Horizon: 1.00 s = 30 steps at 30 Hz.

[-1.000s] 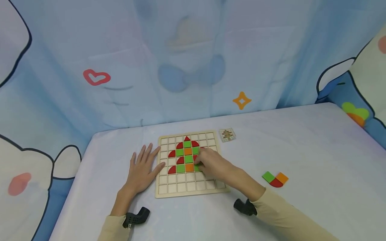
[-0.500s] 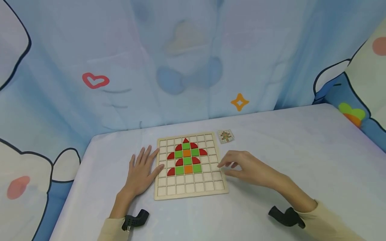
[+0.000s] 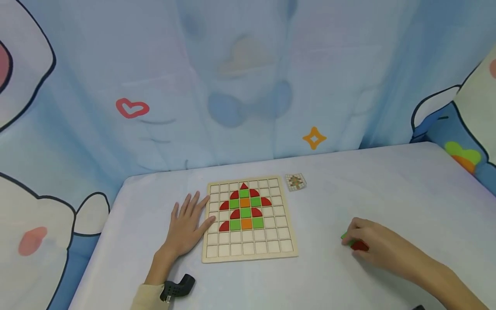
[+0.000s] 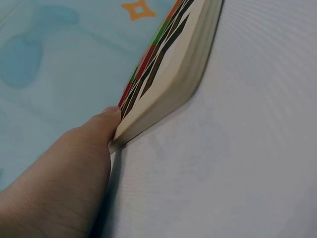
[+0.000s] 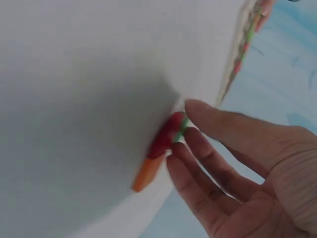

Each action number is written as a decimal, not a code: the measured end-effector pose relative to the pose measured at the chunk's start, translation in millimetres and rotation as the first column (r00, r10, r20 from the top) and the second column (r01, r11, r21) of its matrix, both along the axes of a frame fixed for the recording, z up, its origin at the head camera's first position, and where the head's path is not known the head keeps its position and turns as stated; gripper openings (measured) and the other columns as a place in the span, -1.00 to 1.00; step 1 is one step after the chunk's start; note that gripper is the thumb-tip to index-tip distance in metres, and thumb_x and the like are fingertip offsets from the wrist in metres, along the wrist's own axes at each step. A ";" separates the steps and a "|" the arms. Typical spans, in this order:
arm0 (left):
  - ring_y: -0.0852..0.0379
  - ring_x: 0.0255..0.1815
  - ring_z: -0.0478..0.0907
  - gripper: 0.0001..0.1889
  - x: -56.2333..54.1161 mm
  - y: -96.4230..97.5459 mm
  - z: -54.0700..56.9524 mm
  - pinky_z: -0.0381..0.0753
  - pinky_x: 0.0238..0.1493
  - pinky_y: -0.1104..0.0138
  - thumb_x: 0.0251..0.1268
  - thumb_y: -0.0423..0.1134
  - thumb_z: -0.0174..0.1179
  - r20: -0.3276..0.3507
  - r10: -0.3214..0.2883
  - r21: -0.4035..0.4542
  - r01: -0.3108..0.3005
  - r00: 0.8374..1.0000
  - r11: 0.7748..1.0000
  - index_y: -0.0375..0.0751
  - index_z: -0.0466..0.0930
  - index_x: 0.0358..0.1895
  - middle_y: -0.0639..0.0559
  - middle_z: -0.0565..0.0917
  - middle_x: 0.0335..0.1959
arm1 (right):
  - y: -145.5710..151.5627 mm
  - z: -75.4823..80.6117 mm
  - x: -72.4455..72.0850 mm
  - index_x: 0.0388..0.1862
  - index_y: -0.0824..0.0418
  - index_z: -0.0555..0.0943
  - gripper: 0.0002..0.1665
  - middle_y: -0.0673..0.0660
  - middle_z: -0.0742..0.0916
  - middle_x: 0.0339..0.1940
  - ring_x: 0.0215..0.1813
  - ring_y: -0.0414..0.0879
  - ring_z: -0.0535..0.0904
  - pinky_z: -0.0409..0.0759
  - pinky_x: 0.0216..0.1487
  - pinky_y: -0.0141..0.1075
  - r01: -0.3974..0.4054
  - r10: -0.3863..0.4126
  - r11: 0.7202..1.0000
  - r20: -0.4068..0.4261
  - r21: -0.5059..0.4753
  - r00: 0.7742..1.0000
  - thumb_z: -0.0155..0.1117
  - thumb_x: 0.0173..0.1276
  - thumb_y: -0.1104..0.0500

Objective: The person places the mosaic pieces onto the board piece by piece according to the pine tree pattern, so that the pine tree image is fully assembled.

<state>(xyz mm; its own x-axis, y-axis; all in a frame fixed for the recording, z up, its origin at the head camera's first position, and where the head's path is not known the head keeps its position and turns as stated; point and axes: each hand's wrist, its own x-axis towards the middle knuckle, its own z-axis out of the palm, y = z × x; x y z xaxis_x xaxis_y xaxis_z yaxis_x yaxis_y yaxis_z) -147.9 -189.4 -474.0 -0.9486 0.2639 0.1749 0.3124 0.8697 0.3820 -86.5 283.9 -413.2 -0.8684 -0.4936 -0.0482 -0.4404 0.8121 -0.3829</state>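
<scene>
My left hand [image 3: 185, 229] lies flat with fingers spread beside the wooden grid board [image 3: 249, 258]. Its thumb and a fingertip rest at the board's left edge; the left wrist view shows the thumb [image 4: 74, 153] against the board's side. Red, green and orange tiles form a tree-like pattern on the grid, with a red triangle [image 3: 243, 186] at the top. Over loose tiles on the right, my right hand [image 3: 381, 247] has its fingertips close about a green tile [image 5: 181, 130]. A red quarter-round tile [image 5: 166, 136] and an orange tile [image 5: 147, 173] adjoin it.
A small pattern card [image 3: 296, 182] lies by the board's upper right corner. Behind the white-covered table [image 3: 321, 275] hangs a blue printed curtain [image 3: 248, 142]. A black wrist camera [image 3: 177, 287] sits on the left wrist.
My right hand has left the board, moving right to the loose tiles. A green square at the lower right of the pattern is now uncovered. The left hand stays at the board's edge.
</scene>
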 end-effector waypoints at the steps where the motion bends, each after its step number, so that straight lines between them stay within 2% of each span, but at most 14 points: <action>1: -0.29 0.71 -0.09 -0.25 0.2 0.1 -0.3 -0.25 0.59 -0.31 0.51 0.15 0.11 0.000 0.000 -0.001 0.000 1.000 1.000 -0.09 0.25 0.64 -0.24 0.13 0.69 | 3.5 -3.3 2.6 -0.23 0.06 0.80 -0.66 -0.12 0.64 -0.19 -0.18 -0.16 0.63 0.71 -0.19 -0.28 -0.004 0.004 1.000 -0.024 -0.006 1.000 0.64 0.08 0.40; 6: -0.28 0.72 -0.11 -0.24 -0.8 -0.7 -1.5 -0.27 0.60 -0.30 0.51 0.16 0.11 0.003 -0.002 -0.002 0.002 1.000 1.000 -0.08 0.24 0.65 -0.23 0.11 0.69 | 12.4 -15.3 8.6 -0.29 0.07 0.78 -0.58 -0.12 0.58 -0.24 -0.26 -0.28 0.56 0.68 -0.30 -0.38 -0.039 0.026 0.994 -0.126 -0.098 0.992 0.64 -0.03 0.51; 10: -0.27 0.72 -0.11 -0.24 -1.5 -1.2 -2.0 -0.28 0.60 -0.29 0.50 0.16 0.12 -0.001 -0.006 0.007 0.006 1.000 1.000 -0.08 0.24 0.65 -0.23 0.11 0.69 | 13.6 -19.3 6.5 -0.30 0.09 0.76 -0.53 -0.14 0.57 -0.28 -0.30 -0.38 0.53 0.66 -0.35 -0.42 -0.088 0.057 0.984 -0.193 -0.157 0.980 0.65 -0.10 0.55; 13: -0.27 0.71 -0.10 -0.24 -1.6 -1.8 -2.3 -0.28 0.60 -0.29 0.51 0.17 0.12 0.002 -0.006 0.003 0.006 1.000 1.000 -0.08 0.24 0.65 -0.23 0.11 0.69 | 13.0 -19.2 4.1 -0.29 0.10 0.74 -0.50 -0.14 0.58 -0.30 -0.32 -0.38 0.52 0.64 -0.38 -0.42 -0.104 0.066 0.980 -0.215 -0.169 0.974 0.67 -0.15 0.55; 20: -0.27 0.72 -0.11 -0.23 -3.0 -2.6 -0.9 -0.28 0.60 -0.29 0.50 0.17 0.12 0.001 0.002 -0.014 -0.002 1.000 1.000 -0.08 0.23 0.65 -0.24 0.11 0.69 | 8.7 -10.4 1.2 -0.24 0.18 0.74 -0.56 -0.07 0.62 -0.27 -0.35 -0.32 0.58 0.69 -0.34 -0.42 -0.013 -0.003 0.987 -0.099 -0.161 0.995 0.67 -0.09 0.51; 24: -0.27 0.72 -0.12 -0.23 -2.7 -2.3 0.1 -0.29 0.60 -0.29 0.50 0.16 0.12 0.007 0.003 -0.011 -0.003 1.000 1.000 -0.09 0.23 0.65 -0.23 0.10 0.70 | 4.3 -7.7 -0.3 -0.22 0.19 0.76 -0.58 -0.07 0.64 -0.26 -0.34 -0.30 0.56 0.66 -0.34 -0.42 0.019 -0.032 0.988 -0.078 -0.156 0.996 0.67 -0.06 0.48; 30: -0.26 0.72 -0.13 -0.24 0.1 -0.5 1.8 -0.30 0.61 -0.28 0.52 0.15 0.12 0.024 -0.001 0.000 0.001 1.000 1.000 -0.09 0.22 0.66 -0.21 0.09 0.70 | 0.5 -9.6 -0.5 -0.28 0.20 0.73 -0.61 -0.06 0.64 -0.28 -0.36 -0.31 0.55 0.57 -0.40 -0.43 0.013 -0.032 0.986 -0.114 -0.168 0.993 0.68 -0.06 0.47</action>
